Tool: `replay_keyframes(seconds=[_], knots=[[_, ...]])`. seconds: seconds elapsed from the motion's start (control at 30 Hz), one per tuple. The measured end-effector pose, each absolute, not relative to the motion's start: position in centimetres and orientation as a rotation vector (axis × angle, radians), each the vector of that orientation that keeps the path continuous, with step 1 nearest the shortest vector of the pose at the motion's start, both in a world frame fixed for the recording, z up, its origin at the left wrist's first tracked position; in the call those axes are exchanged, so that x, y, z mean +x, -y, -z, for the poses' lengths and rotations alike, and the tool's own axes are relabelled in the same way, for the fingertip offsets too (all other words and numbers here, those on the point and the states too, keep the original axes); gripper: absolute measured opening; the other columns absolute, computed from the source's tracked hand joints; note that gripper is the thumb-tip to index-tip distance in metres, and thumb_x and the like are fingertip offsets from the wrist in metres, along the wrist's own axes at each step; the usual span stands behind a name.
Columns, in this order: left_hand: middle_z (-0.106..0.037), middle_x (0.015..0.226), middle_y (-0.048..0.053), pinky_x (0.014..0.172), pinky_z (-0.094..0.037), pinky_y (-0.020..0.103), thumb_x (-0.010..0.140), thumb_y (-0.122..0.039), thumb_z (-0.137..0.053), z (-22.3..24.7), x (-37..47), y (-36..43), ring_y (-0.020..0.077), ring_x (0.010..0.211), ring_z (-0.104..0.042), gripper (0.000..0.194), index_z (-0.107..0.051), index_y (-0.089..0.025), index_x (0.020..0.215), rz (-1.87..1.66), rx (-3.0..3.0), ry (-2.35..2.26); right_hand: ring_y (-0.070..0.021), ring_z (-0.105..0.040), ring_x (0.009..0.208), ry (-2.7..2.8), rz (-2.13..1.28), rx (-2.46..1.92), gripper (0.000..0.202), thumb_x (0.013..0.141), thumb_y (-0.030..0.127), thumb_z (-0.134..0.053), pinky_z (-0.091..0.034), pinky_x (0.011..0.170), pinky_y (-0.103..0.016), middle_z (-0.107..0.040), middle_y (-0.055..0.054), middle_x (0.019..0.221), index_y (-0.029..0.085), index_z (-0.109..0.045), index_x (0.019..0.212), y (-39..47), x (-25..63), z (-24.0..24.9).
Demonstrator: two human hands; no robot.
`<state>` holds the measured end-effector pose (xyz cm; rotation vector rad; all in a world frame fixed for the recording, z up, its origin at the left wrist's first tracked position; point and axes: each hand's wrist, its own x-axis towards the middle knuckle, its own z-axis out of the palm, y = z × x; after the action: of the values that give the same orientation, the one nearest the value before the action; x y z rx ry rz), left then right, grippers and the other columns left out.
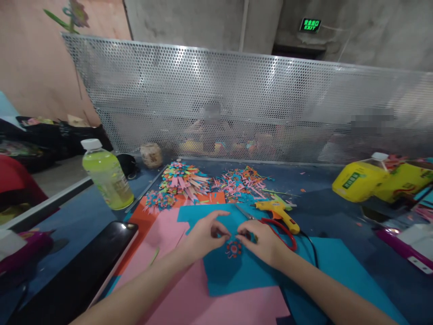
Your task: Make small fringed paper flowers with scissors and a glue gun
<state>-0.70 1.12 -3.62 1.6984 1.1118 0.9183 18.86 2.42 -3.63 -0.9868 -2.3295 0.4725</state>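
Both hands meet above a blue sheet in the middle of the desk. My left hand has its thumb and fingertips pinched, with the index finger raised in an arch. My right hand is pinched too, its fingertips a small gap from the left ones. What lies between the fingertips is too small to tell. Just below them is a small red and blue paper flower. Red-handled scissors lie beside my right hand, with a yellow glue gun behind it.
Colourful paper strips and scraps are piled at the back. Pink sheets lie at left, near a black phone-like slab and a green drink bottle. A perforated metal screen borders the desk; yellow bottles stand right.
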Motion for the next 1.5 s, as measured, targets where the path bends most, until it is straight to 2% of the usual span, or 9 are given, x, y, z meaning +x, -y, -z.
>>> replay_keyframes(seconds=[0.23, 0.53, 0.67, 0.8, 0.9, 0.97, 1.17, 1.33, 1.5], knots=[[-0.063, 0.077, 0.001, 0.061, -0.045, 0.024, 0.064, -0.015, -0.061, 3.5, -0.5, -0.8, 0.0133, 0.068, -0.059, 0.055, -0.045, -0.018, 0.117, -0.934, 1.739, -1.066, -0.0100, -0.050, 0.061, 2.187, -0.672, -0.993, 0.010, 0.079, 0.018, -0.052, -0.040, 0.060, -0.019, -0.055, 0.002, 0.064, 0.016, -0.054, 0.070, -2.3, 18.8, 3.3], [-0.064, 0.074, 0.002, 0.057, -0.043, 0.023, 0.070, -0.019, -0.055, 3.8, -0.5, -1.0, 0.0140, 0.065, -0.059, 0.024, -0.062, -0.017, 0.093, -0.897, 1.802, -1.176, -0.0127, -0.055, 0.064, 2.212, -0.624, -1.029, 0.011, 0.082, 0.019, -0.047, -0.043, 0.062, -0.023, -0.059, -0.001, 0.068, 0.017, -0.056, 0.076, -2.2, 19.1, 2.8], [-0.065, 0.072, 0.003, 0.059, -0.043, 0.023, 0.071, -0.021, -0.054, 3.4, -0.7, -1.2, 0.0148, 0.067, -0.060, 0.014, -0.064, -0.016, 0.080, -0.967, 1.763, -1.262, -0.0170, -0.057, 0.075, 2.256, -0.347, -1.083, 0.013, 0.083, 0.021, -0.043, -0.045, 0.069, -0.028, -0.061, -0.004, 0.080, 0.019, -0.056, 0.085, -3.3, 20.2, 2.9], [-0.063, 0.067, 0.002, 0.059, -0.046, 0.024, 0.071, -0.028, -0.057, 3.3, -1.1, -1.7, 0.0150, 0.064, -0.061, 0.014, -0.062, -0.016, 0.077, -1.084, 1.610, -1.223, -0.0233, -0.057, 0.078, 2.201, 0.146, -1.440, 0.017, 0.083, 0.030, -0.045, -0.044, 0.071, -0.036, -0.061, -0.009, 0.081, 0.016, -0.055, 0.085, -5.1, 22.2, 2.2], [-0.062, 0.066, 0.001, 0.057, -0.046, 0.025, 0.070, -0.030, -0.059, 3.6, -1.3, -2.1, 0.0147, 0.062, -0.060, 0.016, -0.061, -0.016, 0.078, -1.127, 1.518, -1.210, -0.0316, -0.057, 0.081, 2.001, 0.550, -1.905, 0.035, 0.080, 0.042, -0.046, -0.044, 0.066, -0.040, -0.058, -0.016, 0.084, 0.010, -0.054, 0.089, -6.0, 23.6, 1.9], [-0.062, 0.066, 0.001, 0.058, -0.046, 0.025, 0.070, -0.030, -0.059, 3.8, -1.4, -2.2, 0.0144, 0.061, -0.060, 0.016, -0.061, -0.016, 0.077, -1.129, 1.499, -1.207, -0.0344, -0.058, 0.080, 1.913, 0.631, -2.112, 0.046, 0.078, 0.052, -0.044, -0.044, 0.062, -0.041, -0.057, -0.019, 0.084, 0.008, -0.053, 0.089, -6.3, 24.1, 2.1], [-0.061, 0.062, 0.000, 0.053, -0.043, 0.022, 0.072, -0.028, -0.057, 3.5, -1.4, -2.1, 0.0130, 0.059, -0.058, 0.013, -0.059, -0.016, 0.073, -1.145, 1.509, -1.205, -0.0344, -0.060, 0.083, 1.964, 0.215, -2.305, 0.060, 0.072, 0.063, -0.043, -0.044, 0.063, -0.041, -0.058, -0.020, 0.091, 0.010, -0.052, 0.097, -7.5, 25.1, 3.1], [-0.061, 0.060, -0.001, 0.049, -0.039, 0.020, 0.075, -0.028, -0.054, 2.9, -1.4, -1.9, 0.0117, 0.057, -0.057, 0.013, -0.059, -0.016, 0.074, -1.151, 1.506, -1.223, -0.0283, -0.062, 0.077, 2.034, -0.104, -2.204, 0.041, 0.076, 0.050, -0.044, -0.043, 0.060, -0.033, -0.061, -0.016, 0.086, 0.013, -0.055, 0.089, -8.5, 26.1, 3.0], [-0.061, 0.059, -0.001, 0.049, -0.039, 0.020, 0.077, -0.031, -0.051, 2.7, -1.3, -1.8, 0.0106, 0.055, -0.055, 0.018, -0.059, -0.016, 0.068, -1.145, 1.531, -1.242, -0.0253, -0.060, 0.069, 1.871, 0.019, -2.079, 0.030, 0.077, 0.040, -0.043, -0.040, 0.055, -0.029, -0.060, -0.012, 0.075, 0.013, -0.050, 0.087, -8.2, 25.9, 1.8]])
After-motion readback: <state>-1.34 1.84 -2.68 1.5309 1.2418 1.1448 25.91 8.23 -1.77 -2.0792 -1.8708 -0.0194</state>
